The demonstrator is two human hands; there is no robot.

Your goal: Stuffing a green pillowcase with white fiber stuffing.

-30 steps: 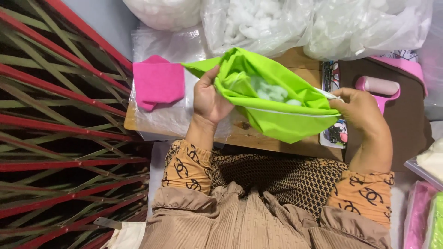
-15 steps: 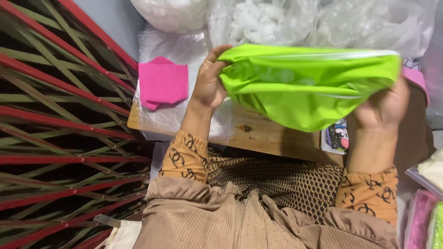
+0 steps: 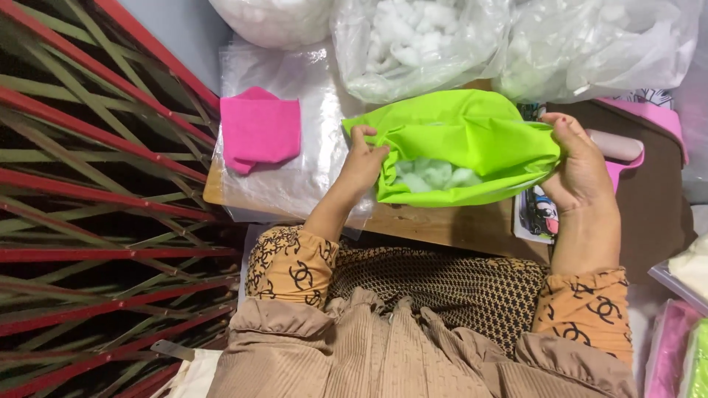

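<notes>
A lime green fabric cover (image 3: 461, 140) lies across a small wooden table (image 3: 442, 225), its opening facing me with white stuffing (image 3: 431, 175) showing inside. My left hand (image 3: 361, 163) pinches the cover's left edge. My right hand (image 3: 579, 166) grips its right edge, thumb on top. Both hands hold the opening apart.
A folded pink cloth (image 3: 258, 131) rests on clear plastic sheeting (image 3: 306, 158) at the left. Clear bags of white stuffing (image 3: 420, 40) stand behind. A pink object (image 3: 627, 147) sits at the right, and a red and green lattice (image 3: 88, 199) fills the left side.
The cover was stretched taut and lifted half a second ago; it now rests lower on the table with its opening spread towards me and the stuffing visible.
</notes>
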